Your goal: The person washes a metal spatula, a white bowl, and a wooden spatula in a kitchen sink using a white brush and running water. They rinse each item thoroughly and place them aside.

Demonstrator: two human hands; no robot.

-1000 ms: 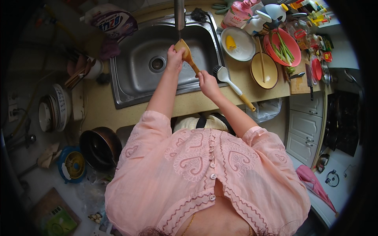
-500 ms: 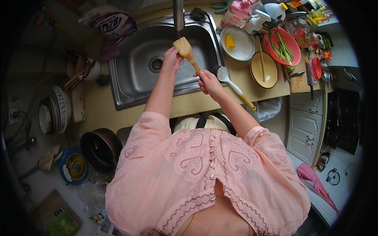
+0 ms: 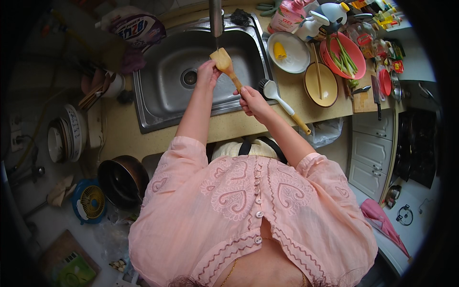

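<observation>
A wooden spatula (image 3: 222, 60) is held slantwise over the sink (image 3: 158, 98), its broad blade just below the metal faucet (image 3: 216, 19). At the blade's lower left edge my left hand (image 3: 207, 74) grips it with closed fingers. My right hand (image 3: 253, 102) is wrapped round the end of the handle. A thin stream of water seems to fall from the faucet onto the blade. On the counter right of my right hand lies a dish brush (image 3: 283, 101) with a white head, dark bristles and a wooden handle end.
Right of the sink stand a white bowl (image 3: 297, 61) with a yellow piece, a yellow bowl (image 3: 328, 88) with chopsticks, and a pink basin (image 3: 359, 53) with green stalks. A knife (image 3: 377, 102) lies by a cutting board (image 3: 364, 101). Bottles (image 3: 285, 18) crowd behind. A dark pot (image 3: 122, 179) is at lower left.
Both hands hold the same grip. The spatula has shifted very slightly toward me, its blade a little lower under the faucet.
</observation>
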